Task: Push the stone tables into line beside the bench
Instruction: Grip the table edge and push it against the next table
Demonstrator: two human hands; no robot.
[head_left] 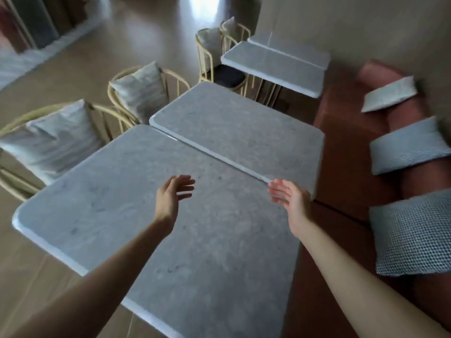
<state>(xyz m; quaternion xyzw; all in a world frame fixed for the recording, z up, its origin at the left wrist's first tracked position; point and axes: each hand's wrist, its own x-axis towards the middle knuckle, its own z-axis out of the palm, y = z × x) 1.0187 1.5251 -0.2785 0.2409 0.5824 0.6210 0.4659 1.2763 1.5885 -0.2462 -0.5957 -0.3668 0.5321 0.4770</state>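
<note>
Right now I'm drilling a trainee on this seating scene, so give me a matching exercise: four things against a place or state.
Things:
1. left hand
2. checked cushion
3. far stone table
4. near stone table

Places or states:
A. apart from the others, by the wall
B. edge to edge with the middle stone table
C. on the red bench
D. open, over a tabletop

Pairs: 1-D, 2-C, 3-A, 4-B

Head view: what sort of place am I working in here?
Probably a café or restaurant seating area: a row of stone tables, cushioned wire chairs on one side, a long bench with cushions on the other.
</note>
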